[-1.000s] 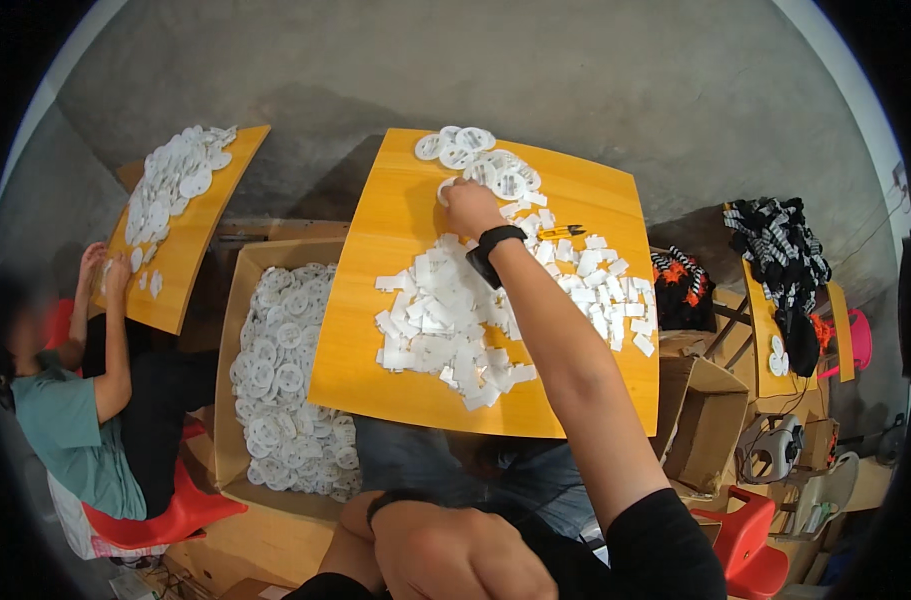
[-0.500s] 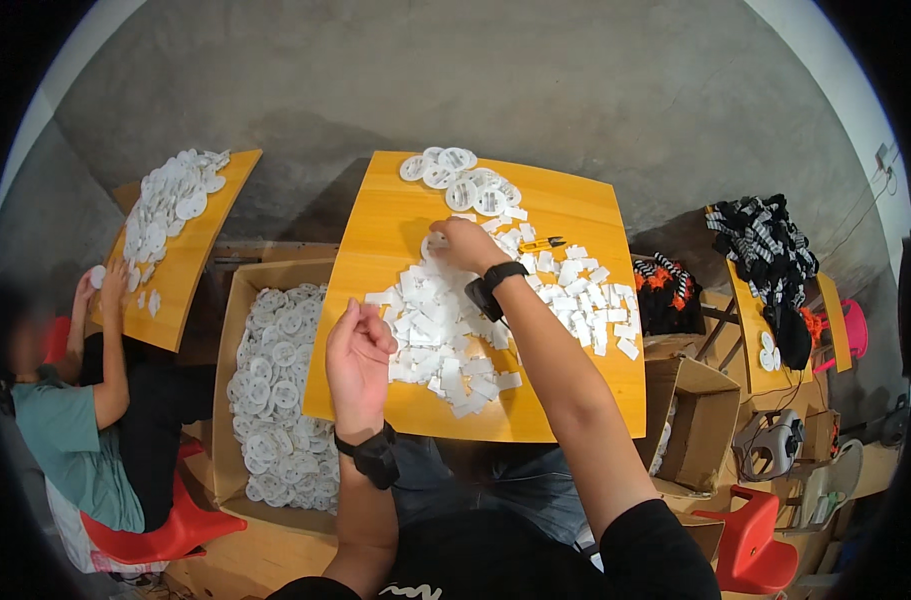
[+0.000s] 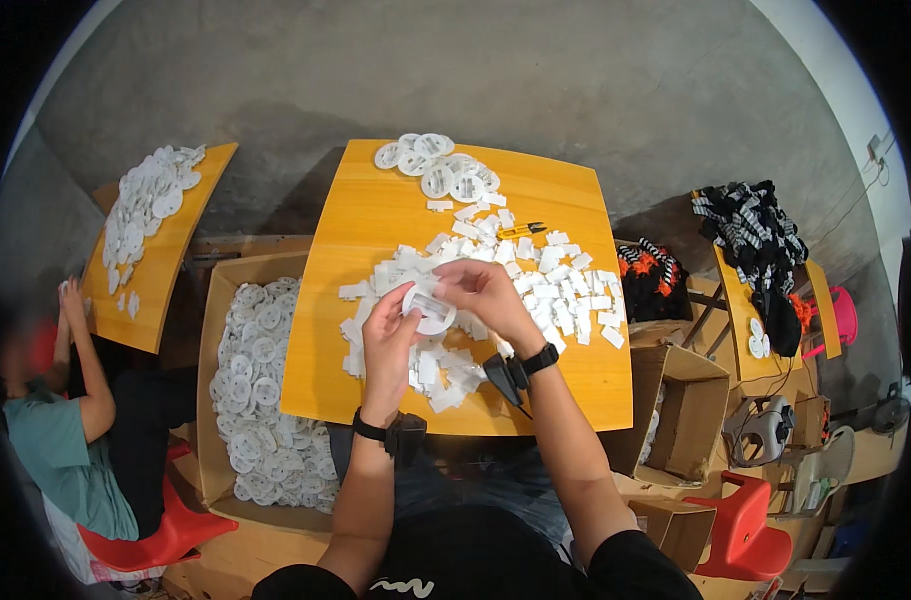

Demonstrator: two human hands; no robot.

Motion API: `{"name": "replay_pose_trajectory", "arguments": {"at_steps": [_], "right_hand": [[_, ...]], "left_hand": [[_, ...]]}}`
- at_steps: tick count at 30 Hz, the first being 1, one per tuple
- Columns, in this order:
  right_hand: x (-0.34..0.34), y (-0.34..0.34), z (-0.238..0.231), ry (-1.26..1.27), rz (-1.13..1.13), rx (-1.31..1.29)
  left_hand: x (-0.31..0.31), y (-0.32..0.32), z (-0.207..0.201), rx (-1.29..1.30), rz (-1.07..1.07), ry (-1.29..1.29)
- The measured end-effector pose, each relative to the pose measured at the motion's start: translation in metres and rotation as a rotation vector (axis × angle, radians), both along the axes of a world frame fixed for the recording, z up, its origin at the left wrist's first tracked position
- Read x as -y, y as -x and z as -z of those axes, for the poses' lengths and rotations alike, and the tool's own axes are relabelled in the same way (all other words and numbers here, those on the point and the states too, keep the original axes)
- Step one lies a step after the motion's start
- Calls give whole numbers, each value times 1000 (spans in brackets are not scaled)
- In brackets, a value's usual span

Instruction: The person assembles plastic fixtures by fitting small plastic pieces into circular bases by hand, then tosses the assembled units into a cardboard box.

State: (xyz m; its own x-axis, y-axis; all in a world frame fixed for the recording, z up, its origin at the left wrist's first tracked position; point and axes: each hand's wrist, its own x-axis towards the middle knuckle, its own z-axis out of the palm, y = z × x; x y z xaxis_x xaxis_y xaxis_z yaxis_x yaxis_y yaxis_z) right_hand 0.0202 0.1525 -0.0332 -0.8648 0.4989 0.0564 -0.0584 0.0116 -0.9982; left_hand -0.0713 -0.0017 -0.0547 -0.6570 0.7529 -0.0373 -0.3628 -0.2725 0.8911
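Note:
A round white disc with a cut-out or printed middle is held up between my two hands over the near part of the yellow table. My left hand pinches its left edge with thumb and fingers. On its upper right side my right hand is closed, fingertips at the rim; whether a small piece is also between them cannot be seen. Beneath and around both hands spreads a heap of small white rectangular pieces. At the table's far edge lies a group of similar round discs.
Yellow thread snips lie beyond the heap. A carton full of white discs stands at the left, an open carton at the right. Further left another person works at a disc-covered table. Black-and-white fabric items lie far right.
My right hand has come back toward me from the upper heap, and my left hand has moved in to meet it. The disc is now held between them. The view has shifted slightly.

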Motion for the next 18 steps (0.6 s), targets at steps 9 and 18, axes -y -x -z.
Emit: {"name": "replay_pose_trajectory", "arguments": {"at_steps": [9, 18], "right_hand": [[-36, 46, 29, -931, 78, 251], [-21, 20, 14, -822, 184, 122]], "left_hand": [[10, 9, -3, 157, -201, -62], [19, 7, -9, 176, -168, -69]]}}
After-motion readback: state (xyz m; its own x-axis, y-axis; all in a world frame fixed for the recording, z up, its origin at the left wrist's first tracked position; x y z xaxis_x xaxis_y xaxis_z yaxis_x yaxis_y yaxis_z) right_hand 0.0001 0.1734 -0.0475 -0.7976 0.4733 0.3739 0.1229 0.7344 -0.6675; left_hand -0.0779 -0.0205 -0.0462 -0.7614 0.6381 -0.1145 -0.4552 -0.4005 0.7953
